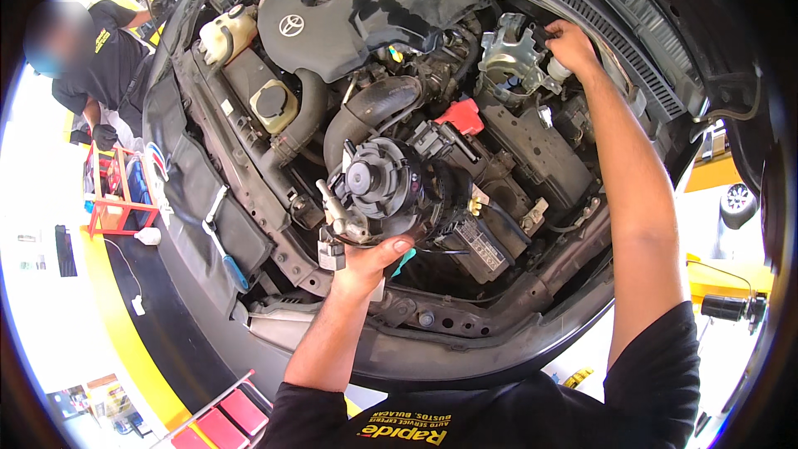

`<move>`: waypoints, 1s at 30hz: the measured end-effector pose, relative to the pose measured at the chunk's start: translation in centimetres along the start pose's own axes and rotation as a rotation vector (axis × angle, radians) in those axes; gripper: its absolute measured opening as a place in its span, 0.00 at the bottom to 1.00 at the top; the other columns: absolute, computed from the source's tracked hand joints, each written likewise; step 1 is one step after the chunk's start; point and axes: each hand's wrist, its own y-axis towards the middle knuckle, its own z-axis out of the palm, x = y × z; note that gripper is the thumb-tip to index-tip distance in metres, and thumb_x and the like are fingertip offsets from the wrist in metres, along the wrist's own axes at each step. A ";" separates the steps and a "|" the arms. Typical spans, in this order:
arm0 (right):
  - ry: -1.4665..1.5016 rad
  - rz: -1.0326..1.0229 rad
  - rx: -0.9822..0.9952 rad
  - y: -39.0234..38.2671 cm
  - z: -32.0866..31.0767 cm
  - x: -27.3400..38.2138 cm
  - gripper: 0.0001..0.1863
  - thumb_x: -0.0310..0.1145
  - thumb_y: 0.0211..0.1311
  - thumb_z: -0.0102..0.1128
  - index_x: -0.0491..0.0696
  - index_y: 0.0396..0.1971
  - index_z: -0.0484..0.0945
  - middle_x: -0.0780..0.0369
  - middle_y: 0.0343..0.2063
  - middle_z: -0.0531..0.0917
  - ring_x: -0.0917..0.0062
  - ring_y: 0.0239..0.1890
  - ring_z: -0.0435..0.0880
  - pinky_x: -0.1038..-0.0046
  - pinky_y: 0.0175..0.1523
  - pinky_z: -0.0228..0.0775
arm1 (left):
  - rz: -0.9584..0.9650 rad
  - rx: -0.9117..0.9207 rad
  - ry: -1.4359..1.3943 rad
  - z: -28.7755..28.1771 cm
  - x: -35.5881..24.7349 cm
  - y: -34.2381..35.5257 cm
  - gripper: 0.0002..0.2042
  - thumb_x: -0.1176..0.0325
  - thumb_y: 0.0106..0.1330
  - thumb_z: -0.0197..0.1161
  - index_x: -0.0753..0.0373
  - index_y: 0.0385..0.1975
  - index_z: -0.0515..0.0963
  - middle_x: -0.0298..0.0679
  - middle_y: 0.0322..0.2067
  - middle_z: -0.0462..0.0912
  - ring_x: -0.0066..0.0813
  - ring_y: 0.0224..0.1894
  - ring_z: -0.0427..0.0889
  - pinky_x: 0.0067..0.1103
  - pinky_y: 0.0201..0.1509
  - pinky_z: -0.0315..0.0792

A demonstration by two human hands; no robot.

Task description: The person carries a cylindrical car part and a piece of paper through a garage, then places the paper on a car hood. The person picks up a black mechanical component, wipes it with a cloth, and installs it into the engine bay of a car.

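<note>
Your left hand (pixel 366 262) clamped the round black filter housing (pixel 378 183) from below at frame centre, freeing your right hand (pixel 572 43), fingers curled on the metal bracket (pixel 509 58), upper right.

A grey engine cover (pixel 349 8) fills the upper bay. Left of it stand a pale coolant reservoir (pixel 226 32) and a yellowish capped tank (pixel 273 106). Right below it sits a red battery terminal cap (pixel 460 115). Far left of it stands a red cart (pixel 116 199), with a co-worker in black (pixel 108 58) behind.
</note>
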 end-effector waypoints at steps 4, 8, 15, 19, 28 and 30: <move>-0.035 -0.016 0.009 -0.6 -0.3 0.5 0.21 0.38 0.54 0.70 0.50 0.49 0.84 0.55 0.48 0.87 0.61 0.52 0.86 0.64 0.60 0.74 | 0.079 -0.055 0.097 -0.9 0.8 0.5 0.54 0.71 0.46 0.84 0.63 0.69 0.49 0.44 0.62 0.71 0.37 0.63 0.74 0.36 0.70 0.70; -0.102 -0.030 0.041 -1.1 -0.9 1.2 0.19 0.39 0.56 0.71 0.50 0.48 0.83 0.55 0.46 0.87 0.60 0.52 0.85 0.63 0.59 0.74 | 0.158 -0.047 0.170 -0.1 0.2 1.0 0.57 0.73 0.44 0.85 0.62 0.69 0.46 0.46 0.63 0.68 0.38 0.65 0.72 0.35 0.71 0.68; -0.154 -0.123 0.119 -1.9 -1.5 1.7 0.20 0.41 0.66 0.65 0.55 0.57 0.78 0.52 0.52 0.84 0.56 0.57 0.82 0.58 0.62 0.72 | 0.254 -0.085 0.366 1.8 -0.1 3.8 0.52 0.71 0.43 0.87 0.59 0.66 0.53 0.41 0.60 0.71 0.33 0.62 0.73 0.33 0.70 0.67; -0.227 -0.228 0.251 -1.2 -2.3 2.5 0.19 0.40 0.70 0.61 0.56 0.59 0.77 0.54 0.54 0.83 0.55 0.58 0.80 0.57 0.62 0.72 | 0.215 -0.087 0.175 4.5 0.0 7.9 0.45 0.76 0.49 0.82 0.59 0.65 0.59 0.40 0.58 0.74 0.34 0.61 0.75 0.33 0.70 0.68; -0.137 -0.161 0.212 -2.0 -3.4 2.3 0.18 0.35 0.70 0.56 0.50 0.57 0.77 0.53 0.53 0.84 0.56 0.57 0.81 0.56 0.61 0.73 | 0.197 -0.017 0.073 12.0 3.6 17.5 0.30 0.83 0.55 0.76 0.61 0.55 0.67 0.39 0.46 0.81 0.26 0.46 0.81 0.27 0.55 0.78; -0.139 -0.165 0.219 -2.0 -3.3 2.3 0.19 0.33 0.69 0.55 0.49 0.59 0.77 0.53 0.55 0.83 0.56 0.58 0.81 0.57 0.62 0.72 | 0.229 0.002 0.083 12.9 4.9 18.9 0.29 0.83 0.55 0.76 0.62 0.54 0.68 0.38 0.46 0.81 0.26 0.46 0.81 0.27 0.54 0.78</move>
